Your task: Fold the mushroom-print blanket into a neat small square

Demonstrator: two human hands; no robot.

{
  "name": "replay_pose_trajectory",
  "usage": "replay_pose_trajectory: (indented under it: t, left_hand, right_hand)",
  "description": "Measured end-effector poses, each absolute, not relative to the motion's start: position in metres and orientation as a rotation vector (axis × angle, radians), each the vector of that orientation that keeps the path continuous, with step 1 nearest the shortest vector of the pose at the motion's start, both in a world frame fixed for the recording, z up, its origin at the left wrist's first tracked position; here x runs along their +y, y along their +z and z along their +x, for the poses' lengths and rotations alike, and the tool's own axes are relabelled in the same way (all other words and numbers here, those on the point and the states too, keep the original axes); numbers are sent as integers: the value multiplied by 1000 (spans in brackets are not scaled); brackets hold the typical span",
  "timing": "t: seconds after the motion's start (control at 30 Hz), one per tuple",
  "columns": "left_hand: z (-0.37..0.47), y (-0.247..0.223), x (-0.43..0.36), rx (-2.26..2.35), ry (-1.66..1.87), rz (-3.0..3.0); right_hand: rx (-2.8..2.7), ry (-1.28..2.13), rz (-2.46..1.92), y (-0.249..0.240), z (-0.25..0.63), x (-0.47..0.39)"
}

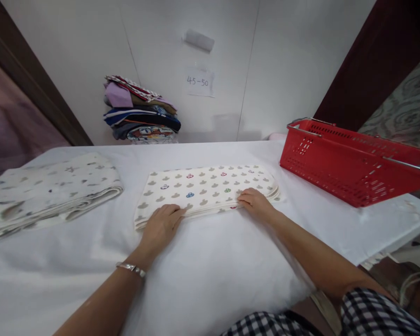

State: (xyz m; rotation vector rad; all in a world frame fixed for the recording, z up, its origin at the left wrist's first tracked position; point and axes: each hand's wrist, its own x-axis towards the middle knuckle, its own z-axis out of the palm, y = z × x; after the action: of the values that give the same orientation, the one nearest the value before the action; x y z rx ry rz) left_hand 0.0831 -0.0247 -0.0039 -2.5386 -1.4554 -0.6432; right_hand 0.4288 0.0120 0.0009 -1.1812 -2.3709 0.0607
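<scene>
A folded white cloth (206, 189) printed with grey mushroom shapes, a few outlined in red, blue and green, lies flat in front of me in several layers. My left hand (163, 226), with a silver bracelet at the wrist, grips its near edge toward the left. Farther right, my right hand (255, 203) pinches the same near edge between fingers and thumb. The undersides of both hands are hidden. To the left lies another folded white cloth (56, 186) with small dark and grey prints, touched by neither hand.
A white sheet (210, 275) covers the table. On the right stands a red plastic basket (343, 163) with metal handles. Behind the table's far edge is a stack of folded fabrics (142, 112). A paper (200, 83) marked "45-50" hangs on the white wall.
</scene>
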Motion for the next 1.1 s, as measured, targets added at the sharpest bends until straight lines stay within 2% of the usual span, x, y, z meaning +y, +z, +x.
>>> replay_pose_trajectory:
  t: [0.47, 1.1]
  left_hand:
    - [82, -9, -24, -1437, -675, -2542]
    - [84, -8, -24, -1472, -678, -2589]
  right_hand:
    - [-2341, -85, -1025, -8, 431, 6]
    - [-2319, -100, -1023, -11, 429, 8]
